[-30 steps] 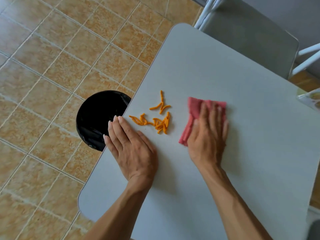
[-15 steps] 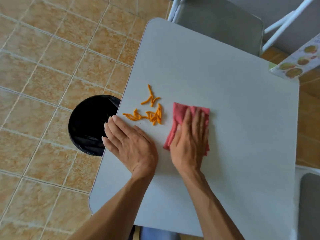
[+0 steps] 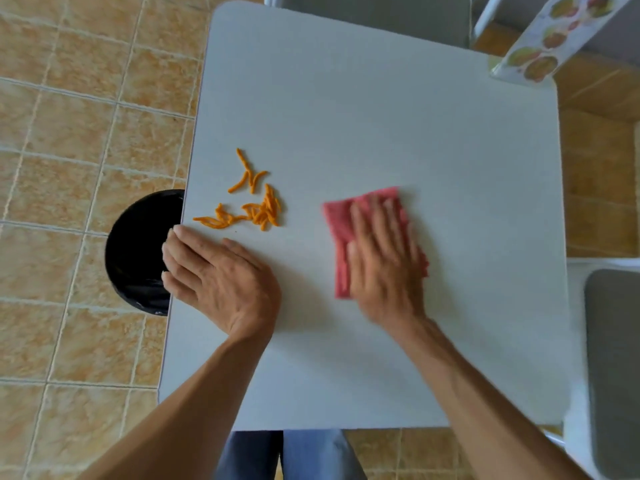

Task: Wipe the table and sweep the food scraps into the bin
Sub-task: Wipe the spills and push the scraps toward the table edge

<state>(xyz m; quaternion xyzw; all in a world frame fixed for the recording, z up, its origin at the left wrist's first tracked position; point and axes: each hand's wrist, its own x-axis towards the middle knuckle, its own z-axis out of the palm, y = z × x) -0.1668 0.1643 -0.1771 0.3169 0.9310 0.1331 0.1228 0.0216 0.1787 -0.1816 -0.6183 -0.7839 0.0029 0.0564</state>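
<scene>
I see the table, a pale grey square top with rounded corners, filling most of the view over a tan tiled floor. The black bin stands on the floor, tucked partly under the table's left edge. My left hand lies flat and open on the table at that left edge, fingertips over the rim above the bin. My right hand, motion-blurred, presses flat with fingers spread on the red cloth, near the table's centre. The food scraps, orange strips, lie near the left edge, between cloth and bin. A printed card at the far right corner shows fruit pictures; no writing is legible.
</scene>
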